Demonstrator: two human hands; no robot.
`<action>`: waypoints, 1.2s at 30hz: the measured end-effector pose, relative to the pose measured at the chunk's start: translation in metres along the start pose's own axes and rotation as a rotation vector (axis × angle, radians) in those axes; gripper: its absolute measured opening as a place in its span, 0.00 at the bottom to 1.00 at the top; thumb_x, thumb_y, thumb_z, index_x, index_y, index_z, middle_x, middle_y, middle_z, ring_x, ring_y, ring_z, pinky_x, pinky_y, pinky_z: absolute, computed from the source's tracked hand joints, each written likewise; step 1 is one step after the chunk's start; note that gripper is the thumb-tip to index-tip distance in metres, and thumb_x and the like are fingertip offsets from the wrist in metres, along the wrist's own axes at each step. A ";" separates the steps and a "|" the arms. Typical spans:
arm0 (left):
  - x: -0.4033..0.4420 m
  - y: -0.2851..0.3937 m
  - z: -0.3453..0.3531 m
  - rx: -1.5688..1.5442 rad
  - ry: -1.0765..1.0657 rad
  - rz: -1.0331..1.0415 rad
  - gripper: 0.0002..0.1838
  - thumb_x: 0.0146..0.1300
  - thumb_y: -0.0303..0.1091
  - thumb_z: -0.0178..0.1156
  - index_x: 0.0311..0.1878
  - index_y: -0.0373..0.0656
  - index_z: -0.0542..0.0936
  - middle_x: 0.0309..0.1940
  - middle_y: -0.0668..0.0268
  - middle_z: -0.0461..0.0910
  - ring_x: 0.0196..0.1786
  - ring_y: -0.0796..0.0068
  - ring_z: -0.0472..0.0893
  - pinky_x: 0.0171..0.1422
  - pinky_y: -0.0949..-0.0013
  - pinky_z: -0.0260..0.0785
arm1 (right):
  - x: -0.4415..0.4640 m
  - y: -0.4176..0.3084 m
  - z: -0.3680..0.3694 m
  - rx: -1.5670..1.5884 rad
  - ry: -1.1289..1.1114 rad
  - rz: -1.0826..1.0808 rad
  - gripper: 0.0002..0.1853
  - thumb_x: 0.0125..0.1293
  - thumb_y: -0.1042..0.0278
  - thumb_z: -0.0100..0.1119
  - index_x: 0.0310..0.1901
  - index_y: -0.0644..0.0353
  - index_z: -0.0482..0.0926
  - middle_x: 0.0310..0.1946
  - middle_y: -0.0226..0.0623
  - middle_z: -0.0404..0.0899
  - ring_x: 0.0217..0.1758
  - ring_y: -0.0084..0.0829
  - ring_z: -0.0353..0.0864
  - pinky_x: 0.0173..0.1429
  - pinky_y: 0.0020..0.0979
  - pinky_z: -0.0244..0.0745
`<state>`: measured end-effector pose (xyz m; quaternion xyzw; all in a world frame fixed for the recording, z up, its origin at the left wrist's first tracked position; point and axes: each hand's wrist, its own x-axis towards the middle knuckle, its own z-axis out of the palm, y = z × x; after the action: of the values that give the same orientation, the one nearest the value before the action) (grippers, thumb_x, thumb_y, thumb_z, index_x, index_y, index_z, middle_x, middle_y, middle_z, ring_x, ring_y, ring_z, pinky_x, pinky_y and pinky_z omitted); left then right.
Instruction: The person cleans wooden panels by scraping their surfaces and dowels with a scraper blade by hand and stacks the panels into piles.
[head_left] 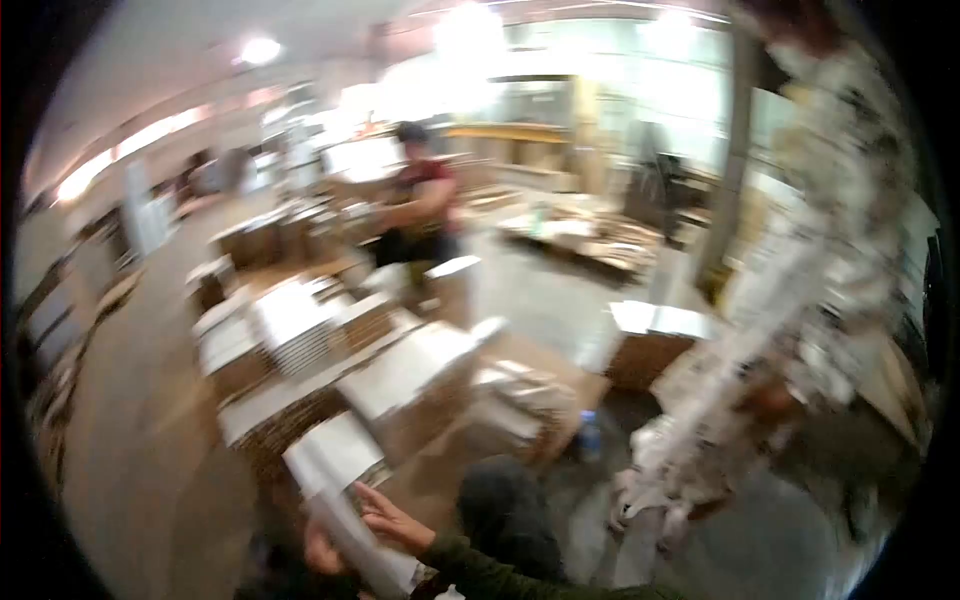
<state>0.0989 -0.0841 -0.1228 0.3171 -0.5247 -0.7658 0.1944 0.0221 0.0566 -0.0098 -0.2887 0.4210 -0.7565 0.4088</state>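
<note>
A white piece (345, 520) is steadied, it seems, by the right hand (398, 522), fingers open; the left hand's (322, 550) can't be told.

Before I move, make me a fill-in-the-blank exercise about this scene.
My right hand and left hand are at a long ____ piece.
The right sleeve is dark ____.
The co-worker beyond the stacks wears a ____ top.
The bottle looks ____.
Missing words: white; green; red; blue.
</note>
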 end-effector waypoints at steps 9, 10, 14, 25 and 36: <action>-0.015 0.115 -0.031 1.075 0.197 0.750 0.16 0.65 0.38 0.47 0.50 0.38 0.74 0.35 0.51 0.75 0.39 0.51 0.74 0.44 0.59 0.68 | 0.006 0.079 0.008 0.679 -0.167 0.375 0.42 0.60 0.33 0.40 0.65 0.60 0.53 0.59 0.48 0.61 0.52 0.48 0.72 0.52 0.53 0.72; -0.016 0.138 -0.031 1.095 0.179 0.695 0.16 0.65 0.38 0.48 0.51 0.38 0.74 0.37 0.51 0.75 0.40 0.51 0.75 0.45 0.59 0.69 | 0.018 0.097 -0.001 0.742 -0.221 0.326 0.41 0.60 0.33 0.38 0.65 0.58 0.53 0.61 0.48 0.59 0.53 0.49 0.71 0.51 0.57 0.70; 0.008 0.142 -0.036 1.118 0.051 0.683 0.17 0.64 0.37 0.49 0.53 0.41 0.74 0.34 0.50 0.79 0.35 0.59 0.81 0.39 0.62 0.71 | 0.021 0.099 -0.011 0.877 -0.161 0.445 0.35 0.60 0.42 0.39 0.64 0.55 0.56 0.58 0.46 0.64 0.54 0.49 0.70 0.52 0.66 0.64; 0.033 0.109 -0.035 1.168 0.110 0.731 0.13 0.59 0.32 0.54 0.46 0.39 0.75 0.34 0.57 0.78 0.34 0.61 0.79 0.38 0.63 0.73 | 0.036 0.121 -0.018 0.802 0.081 0.416 0.33 0.68 0.47 0.35 0.64 0.67 0.53 0.59 0.55 0.62 0.57 0.49 0.69 0.61 0.50 0.65; 0.048 0.115 -0.018 1.354 0.092 0.985 0.15 0.46 0.23 0.59 0.40 0.44 0.81 0.20 0.63 0.68 0.24 0.64 0.73 0.25 0.66 0.66 | 0.044 0.116 -0.016 0.911 0.304 0.569 0.28 0.69 0.47 0.28 0.55 0.64 0.64 0.43 0.48 0.75 0.38 0.35 0.79 0.37 0.35 0.77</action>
<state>0.0730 -0.1696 -0.0339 0.1308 -0.9411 -0.0993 0.2955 0.0315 -0.0106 -0.1143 0.1545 0.1672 -0.7548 0.6152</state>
